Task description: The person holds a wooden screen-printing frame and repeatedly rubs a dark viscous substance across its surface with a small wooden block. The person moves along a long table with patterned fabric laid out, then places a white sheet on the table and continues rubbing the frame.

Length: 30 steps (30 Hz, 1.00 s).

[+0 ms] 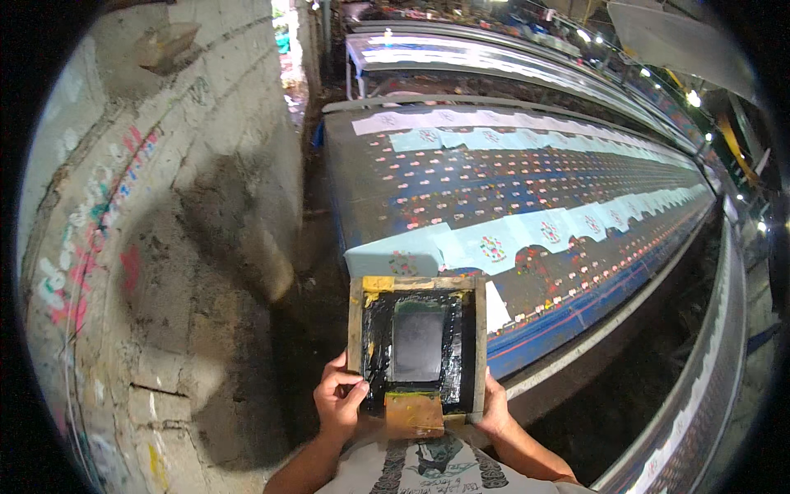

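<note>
In front of my body I hold a small wooden screen-printing frame (480,337), level or slightly tilted. My left hand (339,399) is closed on its left side near the lower corner, thumb over the edge. On the opposite side, my right hand (495,405) grips the lower right edge, its fingers partly hidden by the wood. The mesh panel (419,342) is grey and rectangular, bordered by glossy black tape and ink. A brown flat squeegee-like piece (415,414) rests in the frame's near end. Beyond the frame, light-blue fabric pieces (461,247) with colourful round prints lie in a row.
A long dark printing table (354,193) with paint spots stretches away to the right. White and light-blue pieces (395,121) line its far side. A rough concrete wall (206,272) stands close on my left. Another long table (712,370) runs along my right; more tables stand behind.
</note>
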Tool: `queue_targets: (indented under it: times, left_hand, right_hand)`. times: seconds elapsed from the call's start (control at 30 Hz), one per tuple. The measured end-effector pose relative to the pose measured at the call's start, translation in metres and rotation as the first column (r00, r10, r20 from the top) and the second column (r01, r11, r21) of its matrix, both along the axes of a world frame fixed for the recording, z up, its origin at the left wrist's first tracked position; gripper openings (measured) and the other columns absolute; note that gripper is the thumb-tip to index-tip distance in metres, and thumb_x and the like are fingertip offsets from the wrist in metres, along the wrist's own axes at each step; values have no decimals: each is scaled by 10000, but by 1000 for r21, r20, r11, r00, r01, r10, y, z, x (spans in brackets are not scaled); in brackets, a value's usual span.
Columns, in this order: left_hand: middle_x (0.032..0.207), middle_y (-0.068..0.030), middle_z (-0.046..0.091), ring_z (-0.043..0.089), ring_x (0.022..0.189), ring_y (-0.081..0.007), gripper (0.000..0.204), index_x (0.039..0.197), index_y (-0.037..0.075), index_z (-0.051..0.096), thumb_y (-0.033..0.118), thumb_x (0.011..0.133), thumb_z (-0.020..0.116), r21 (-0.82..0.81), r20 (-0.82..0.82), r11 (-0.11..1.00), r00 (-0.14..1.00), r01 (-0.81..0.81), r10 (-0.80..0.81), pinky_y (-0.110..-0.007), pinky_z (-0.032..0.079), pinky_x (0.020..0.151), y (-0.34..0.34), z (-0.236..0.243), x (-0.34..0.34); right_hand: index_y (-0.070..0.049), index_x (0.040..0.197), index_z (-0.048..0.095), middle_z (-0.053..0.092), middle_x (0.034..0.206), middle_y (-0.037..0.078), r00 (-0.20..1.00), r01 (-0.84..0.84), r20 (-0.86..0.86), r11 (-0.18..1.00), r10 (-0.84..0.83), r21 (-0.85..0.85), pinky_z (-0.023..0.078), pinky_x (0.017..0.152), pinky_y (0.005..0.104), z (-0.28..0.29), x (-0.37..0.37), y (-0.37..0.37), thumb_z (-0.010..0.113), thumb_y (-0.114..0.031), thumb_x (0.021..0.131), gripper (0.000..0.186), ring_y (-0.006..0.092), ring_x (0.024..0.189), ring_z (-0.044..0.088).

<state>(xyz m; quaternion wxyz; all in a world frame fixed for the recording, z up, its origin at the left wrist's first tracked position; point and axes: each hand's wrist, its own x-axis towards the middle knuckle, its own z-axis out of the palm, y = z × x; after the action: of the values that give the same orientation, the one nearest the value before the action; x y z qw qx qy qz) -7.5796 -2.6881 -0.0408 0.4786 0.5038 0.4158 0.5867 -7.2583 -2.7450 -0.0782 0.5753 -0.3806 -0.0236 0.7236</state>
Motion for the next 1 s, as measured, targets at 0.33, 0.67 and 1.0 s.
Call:
queue_targets:
  times: [0.33, 0.67, 1.0]
  left_hand:
    - [1648, -229, 569, 593, 1476, -343, 187, 955, 30, 698, -91, 851, 794, -84, -411, 855, 800, -511, 438, -516, 413, 1251, -95, 35, 38]
    - [1700, -199, 528, 474, 1599, -311, 793, 1521, -29, 634, -259, 762, 643, 32, -326, 825, 775, -564, 542, -445, 300, 1338, -158, 6, 6]
    - [1742, -254, 486, 450, 1629, -346, 592, 1361, -21, 723, -214, 805, 654, -110, -309, 778, 766, -618, 564, -470, 318, 1342, -161, -7, -47]
  right_hand:
    - [-53, 1416, 684, 796, 1250, 114, 950, -297, -60, 948, 305, 113, 609, 1024, 447, -21, 22, 25, 495, -470, 1193, 509, 246, 1110, 773]
    - [-42, 1313, 748, 802, 1100, 57, 809, -577, 67, 768, 584, 276, 601, 889, 356, 28, -2, 29, 438, -478, 1231, 541, 159, 969, 749]
    - [13, 1652, 501, 614, 1616, 129, 869, -491, 104, 817, 484, 301, 491, 1222, 370, 26, -50, 15, 436, -364, 1248, 557, 191, 1436, 615]
